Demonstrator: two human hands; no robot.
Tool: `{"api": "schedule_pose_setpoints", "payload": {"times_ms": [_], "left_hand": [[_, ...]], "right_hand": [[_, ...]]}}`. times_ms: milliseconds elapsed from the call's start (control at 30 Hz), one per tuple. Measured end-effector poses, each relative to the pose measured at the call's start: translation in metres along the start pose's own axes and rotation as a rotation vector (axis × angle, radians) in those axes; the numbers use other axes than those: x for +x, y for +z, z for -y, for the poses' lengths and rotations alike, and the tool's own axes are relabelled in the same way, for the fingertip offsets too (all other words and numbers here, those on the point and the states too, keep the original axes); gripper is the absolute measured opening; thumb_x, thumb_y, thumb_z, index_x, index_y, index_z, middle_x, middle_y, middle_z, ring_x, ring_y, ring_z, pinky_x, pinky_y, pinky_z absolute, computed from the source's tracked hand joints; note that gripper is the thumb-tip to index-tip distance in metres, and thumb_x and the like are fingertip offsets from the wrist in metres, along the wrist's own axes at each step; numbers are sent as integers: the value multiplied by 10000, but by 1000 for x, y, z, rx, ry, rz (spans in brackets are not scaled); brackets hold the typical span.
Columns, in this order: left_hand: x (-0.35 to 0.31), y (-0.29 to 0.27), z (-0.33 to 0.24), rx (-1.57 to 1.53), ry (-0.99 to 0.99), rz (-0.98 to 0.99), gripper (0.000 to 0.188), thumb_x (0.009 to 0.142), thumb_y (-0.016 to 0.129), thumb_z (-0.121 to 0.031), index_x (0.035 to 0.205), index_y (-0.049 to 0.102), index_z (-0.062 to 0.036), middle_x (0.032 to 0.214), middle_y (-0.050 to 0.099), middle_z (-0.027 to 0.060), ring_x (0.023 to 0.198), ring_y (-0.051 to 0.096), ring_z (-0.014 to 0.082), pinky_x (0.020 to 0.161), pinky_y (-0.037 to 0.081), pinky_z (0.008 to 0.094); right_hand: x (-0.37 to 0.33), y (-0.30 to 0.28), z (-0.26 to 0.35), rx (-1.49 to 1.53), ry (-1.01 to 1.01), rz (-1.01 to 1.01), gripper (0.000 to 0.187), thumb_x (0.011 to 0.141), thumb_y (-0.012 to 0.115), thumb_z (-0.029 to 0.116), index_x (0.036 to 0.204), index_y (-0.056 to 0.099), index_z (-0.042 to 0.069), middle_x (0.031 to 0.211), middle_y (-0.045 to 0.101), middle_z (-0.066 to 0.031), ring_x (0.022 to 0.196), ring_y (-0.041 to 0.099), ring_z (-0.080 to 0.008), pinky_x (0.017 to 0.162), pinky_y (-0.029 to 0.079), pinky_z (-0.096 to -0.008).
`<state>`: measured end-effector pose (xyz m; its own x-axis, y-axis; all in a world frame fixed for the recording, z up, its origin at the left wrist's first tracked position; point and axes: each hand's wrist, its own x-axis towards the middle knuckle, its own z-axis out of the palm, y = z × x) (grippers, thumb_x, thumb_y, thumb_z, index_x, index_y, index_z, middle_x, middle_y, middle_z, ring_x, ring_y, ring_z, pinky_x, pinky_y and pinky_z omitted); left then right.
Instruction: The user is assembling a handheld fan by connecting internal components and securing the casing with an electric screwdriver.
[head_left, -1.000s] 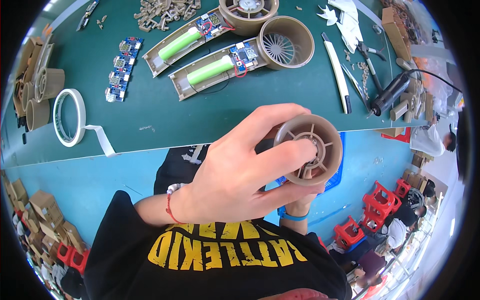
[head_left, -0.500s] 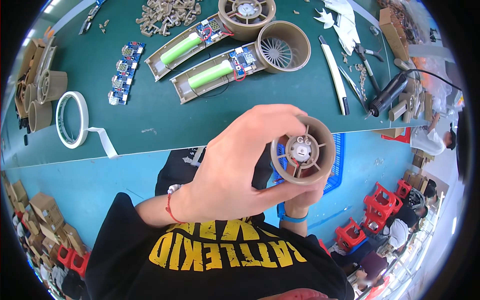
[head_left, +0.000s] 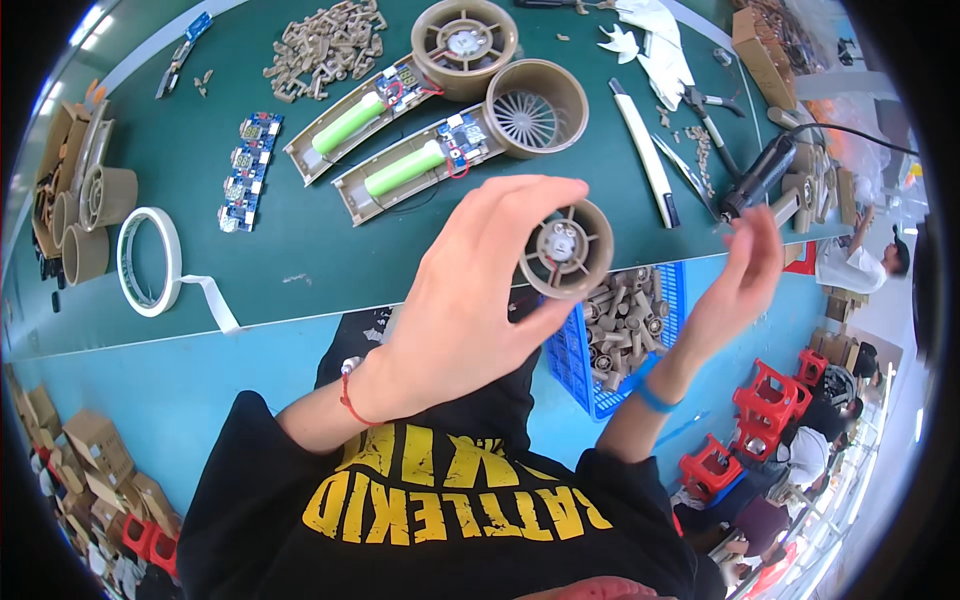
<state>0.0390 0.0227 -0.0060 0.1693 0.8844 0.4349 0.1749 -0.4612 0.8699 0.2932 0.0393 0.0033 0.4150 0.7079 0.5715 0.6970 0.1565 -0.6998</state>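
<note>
My left hand [head_left: 465, 275] is closed around a tan round fan housing [head_left: 603, 250], held just over the table's front edge. Spokes run from its rim to a hub with a small motor [head_left: 562, 243] and a bit of red wire. My right hand [head_left: 745, 265] is apart from the housing, fingers stretched upward and slightly blurred, with nothing in them. Its fingertips are close to the front end of a black corded power tool [head_left: 765, 170] lying on the table; whether they touch I cannot tell.
Two tan fan bodies with green battery cells [head_left: 350, 122] lie behind my left hand. Blue circuit boards [head_left: 248, 172] and a tape roll [head_left: 125, 262] are at left, a pile of tan parts [head_left: 325, 50] at the back. Pliers [head_left: 715, 130] lie right. A blue basket [head_left: 572, 370] of parts stands below the edge.
My right hand has let go of the housing and moved right, toward the black tool. My left hand keeps the housing, now a little further left and up. The basket's contents have come into view.
</note>
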Motion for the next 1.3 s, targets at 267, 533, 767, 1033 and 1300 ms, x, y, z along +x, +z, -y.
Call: {"api": "schedule_pose_setpoints", "payload": {"times_ms": [267,533,767,1033,1300], "left_hand": [[2,9,5,66,-54,12,701,724,833,-24,1345,510,-47,1236,604,145,1105,627,319,950,504,383],[-5,3,11,-4,-72,-11,739,718,871,-77,1364,513,-41,1254,622,136,1119,639,288,962,503,374],[-6,-12,-3,-42,16,0,770,697,897,-90,1363,513,-32,1244,624,130,1115,636,256,953,500,359],[-6,-16,-7,-136,-2,34,735,701,764,44,1381,498,-34,1264,592,150,1151,599,305,979,475,372],[-6,-7,-2,-118,-128,178,785,737,750,23,1444,414,-44,1332,535,170,1217,560,349,1033,457,401]], "right_hand": [[89,-6,-81,-735,-21,42,652,914,723,394,1425,489,62,1210,563,-150,969,608,-209,854,500,-330],[82,7,-73,-365,183,86,650,928,693,404,1446,456,90,1094,623,-141,897,618,-200,815,505,-331],[85,-2,-84,-365,209,85,686,950,656,475,1477,427,100,1086,636,-152,897,621,-211,807,497,-321],[135,-21,-118,115,580,221,534,906,715,298,1268,544,-55,1035,643,-85,886,619,-174,815,504,-272],[126,-62,-21,1416,394,491,484,1018,512,236,1387,404,-56,1132,507,-133,1043,497,-229,933,455,-366]]}}
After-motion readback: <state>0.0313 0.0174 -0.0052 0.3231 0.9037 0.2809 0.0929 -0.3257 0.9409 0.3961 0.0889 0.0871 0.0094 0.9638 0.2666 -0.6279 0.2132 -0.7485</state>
